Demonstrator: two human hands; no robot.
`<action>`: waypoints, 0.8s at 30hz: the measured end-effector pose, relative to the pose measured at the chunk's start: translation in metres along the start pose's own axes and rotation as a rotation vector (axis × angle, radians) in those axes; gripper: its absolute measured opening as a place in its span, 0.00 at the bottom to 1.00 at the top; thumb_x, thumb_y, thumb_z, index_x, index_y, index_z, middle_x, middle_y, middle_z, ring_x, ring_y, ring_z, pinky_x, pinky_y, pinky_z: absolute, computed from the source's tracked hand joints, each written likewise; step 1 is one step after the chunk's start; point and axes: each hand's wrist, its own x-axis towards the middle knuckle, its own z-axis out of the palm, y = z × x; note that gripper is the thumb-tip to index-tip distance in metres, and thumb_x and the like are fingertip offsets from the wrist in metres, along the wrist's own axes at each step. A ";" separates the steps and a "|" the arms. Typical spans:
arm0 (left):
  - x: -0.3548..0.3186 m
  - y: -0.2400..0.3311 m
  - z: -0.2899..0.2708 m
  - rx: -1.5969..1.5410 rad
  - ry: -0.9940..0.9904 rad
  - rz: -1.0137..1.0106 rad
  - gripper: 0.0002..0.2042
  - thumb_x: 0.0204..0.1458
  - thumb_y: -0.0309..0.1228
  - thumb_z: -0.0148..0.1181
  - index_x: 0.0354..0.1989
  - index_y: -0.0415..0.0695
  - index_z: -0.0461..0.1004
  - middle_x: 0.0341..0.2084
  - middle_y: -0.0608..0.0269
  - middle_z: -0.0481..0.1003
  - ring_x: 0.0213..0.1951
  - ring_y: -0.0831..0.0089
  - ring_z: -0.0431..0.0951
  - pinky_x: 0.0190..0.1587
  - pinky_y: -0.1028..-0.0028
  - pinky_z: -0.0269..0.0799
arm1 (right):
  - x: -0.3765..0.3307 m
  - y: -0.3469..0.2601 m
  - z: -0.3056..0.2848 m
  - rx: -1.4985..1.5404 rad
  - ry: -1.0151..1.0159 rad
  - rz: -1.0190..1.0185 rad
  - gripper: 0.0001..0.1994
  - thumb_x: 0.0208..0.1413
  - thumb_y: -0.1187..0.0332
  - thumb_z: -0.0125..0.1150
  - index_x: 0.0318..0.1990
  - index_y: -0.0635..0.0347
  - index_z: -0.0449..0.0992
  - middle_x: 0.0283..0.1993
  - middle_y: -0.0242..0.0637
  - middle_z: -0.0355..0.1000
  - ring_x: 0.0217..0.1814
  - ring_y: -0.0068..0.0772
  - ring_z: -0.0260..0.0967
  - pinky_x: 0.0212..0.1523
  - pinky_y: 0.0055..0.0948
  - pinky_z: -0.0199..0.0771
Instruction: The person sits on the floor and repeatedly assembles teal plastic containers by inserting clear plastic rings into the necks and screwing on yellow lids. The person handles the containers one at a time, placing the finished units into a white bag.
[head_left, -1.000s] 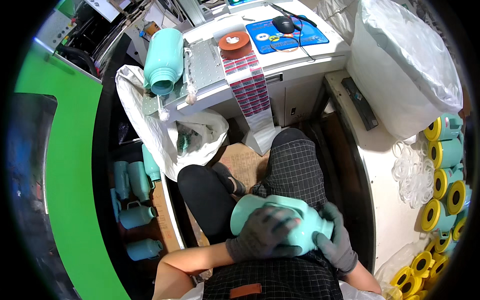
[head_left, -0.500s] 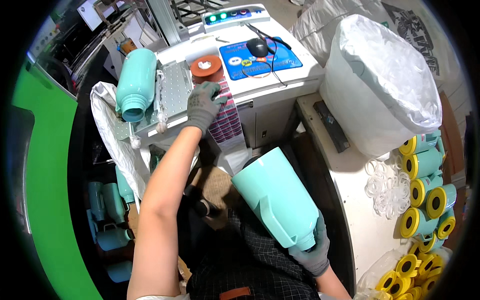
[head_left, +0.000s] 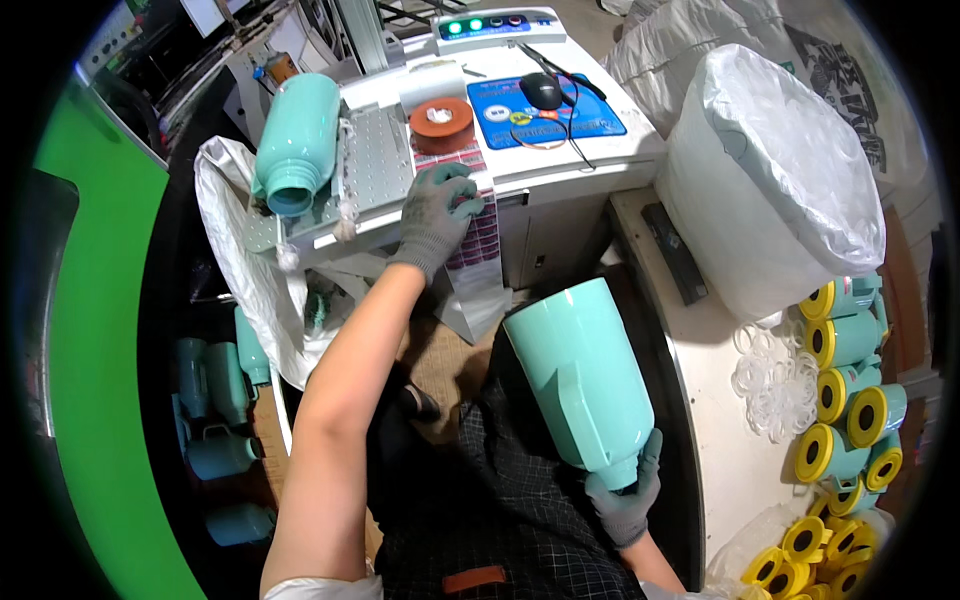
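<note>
My right hand, in a grey glove, grips a turquoise jug body by its narrow neck. The jug leans with its wide end away from me and its handle facing up. My left hand, also gloved, is at a strip of small printed labels that hangs over the front edge of the white machine table. Its fingers are bent and pressed on the strip; whether a single label is between them is hidden. Just beyond lies an orange tape roll.
Another turquoise jug lies left of a perforated metal plate. A black mouse rests on a blue mat. To the right stand a big white sack, clear rings and yellow-lidded jugs. More jugs lie low left.
The view has shifted, so the table appears farther right. The jug in my right hand has turned a little more upright. My left hand stays at the label strip.
</note>
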 end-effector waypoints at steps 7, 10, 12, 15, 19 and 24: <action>-0.132 0.108 -0.059 -1.296 -0.270 -0.874 0.04 0.57 0.21 0.67 0.37 0.33 0.81 0.30 0.58 0.81 0.29 0.76 0.80 0.34 0.78 0.76 | 0.000 0.007 -0.007 -0.128 -0.100 -0.156 0.57 0.48 0.65 0.79 0.80 0.69 0.45 0.72 0.51 0.66 0.67 0.40 0.71 0.66 0.39 0.73; -0.134 0.122 -0.067 -1.307 -0.417 -0.888 0.05 0.57 0.21 0.68 0.39 0.33 0.81 0.29 0.59 0.81 0.29 0.76 0.80 0.32 0.77 0.76 | 0.002 0.004 0.003 -0.069 -0.022 -0.178 0.56 0.43 0.60 0.81 0.78 0.69 0.52 0.66 0.52 0.69 0.60 0.44 0.76 0.61 0.39 0.77; -0.133 0.127 -0.067 -1.322 -0.439 -0.935 0.05 0.56 0.22 0.69 0.39 0.33 0.81 0.29 0.59 0.82 0.28 0.76 0.80 0.32 0.77 0.76 | 0.000 0.006 0.003 -0.088 -0.042 -0.190 0.56 0.44 0.60 0.81 0.79 0.66 0.52 0.69 0.54 0.67 0.64 0.46 0.74 0.62 0.40 0.77; -0.132 0.126 -0.072 -1.293 -0.461 -0.903 0.06 0.56 0.22 0.69 0.39 0.33 0.82 0.29 0.60 0.82 0.28 0.77 0.80 0.32 0.78 0.76 | 0.002 0.004 0.003 -0.122 -0.071 -0.239 0.56 0.46 0.60 0.81 0.80 0.63 0.51 0.72 0.57 0.64 0.67 0.49 0.72 0.62 0.42 0.77; -0.134 0.125 -0.071 -1.231 -0.483 -0.895 0.08 0.54 0.24 0.72 0.38 0.34 0.82 0.29 0.62 0.81 0.29 0.78 0.80 0.33 0.79 0.76 | 0.008 -0.010 0.001 -0.301 -0.102 -0.363 0.55 0.47 0.61 0.81 0.80 0.62 0.51 0.75 0.61 0.60 0.69 0.50 0.71 0.62 0.43 0.77; -0.143 0.119 -0.075 -0.497 -0.449 -0.667 0.13 0.49 0.34 0.79 0.34 0.40 0.81 0.25 0.62 0.79 0.28 0.73 0.81 0.32 0.73 0.75 | 0.009 -0.017 -0.002 -0.196 -0.118 -0.236 0.56 0.45 0.65 0.82 0.78 0.70 0.49 0.73 0.55 0.61 0.67 0.48 0.71 0.62 0.45 0.77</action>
